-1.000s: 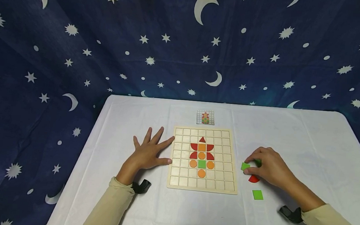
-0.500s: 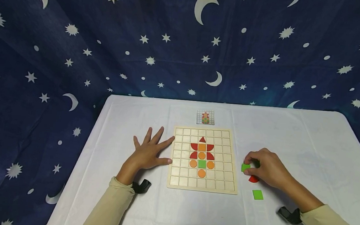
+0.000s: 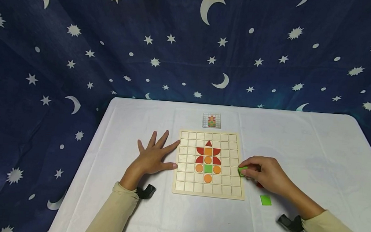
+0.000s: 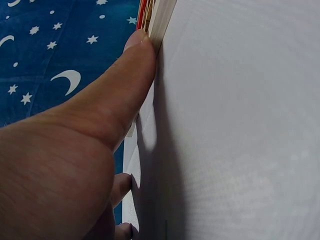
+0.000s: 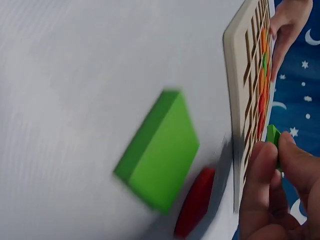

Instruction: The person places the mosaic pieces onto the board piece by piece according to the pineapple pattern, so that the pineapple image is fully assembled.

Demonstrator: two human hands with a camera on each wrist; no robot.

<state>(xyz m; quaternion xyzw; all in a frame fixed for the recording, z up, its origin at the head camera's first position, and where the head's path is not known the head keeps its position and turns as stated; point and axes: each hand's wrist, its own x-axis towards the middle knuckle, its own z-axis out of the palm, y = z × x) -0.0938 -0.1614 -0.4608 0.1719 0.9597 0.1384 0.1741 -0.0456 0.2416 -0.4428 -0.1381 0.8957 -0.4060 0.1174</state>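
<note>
A wooden grid board (image 3: 228,190) lies on the table, bearing red, orange and green pieces in a figure along its middle columns. My left hand (image 3: 150,159) is spread flat at the board's left side, thumb and index fingertip touching its edge. Over the right edge, my right hand (image 3: 268,173) pinches a green piece (image 3: 242,171) between thumb and fingers; the right wrist view also shows this green piece (image 5: 273,134). Close to that hand lie a green square (image 3: 265,200) and a red piece (image 3: 259,185), partly hidden beneath the palm.
Behind the board lies a small card (image 3: 211,121) printed with a coloured figure on a grid. White cloth covers the table (image 3: 318,149). A dark blue curtain (image 3: 180,27) with moons and stars hangs along the back and left side.
My right hand has moved left from the loose pieces to the board's right edge, carrying the green piece. The left hand stays put.
</note>
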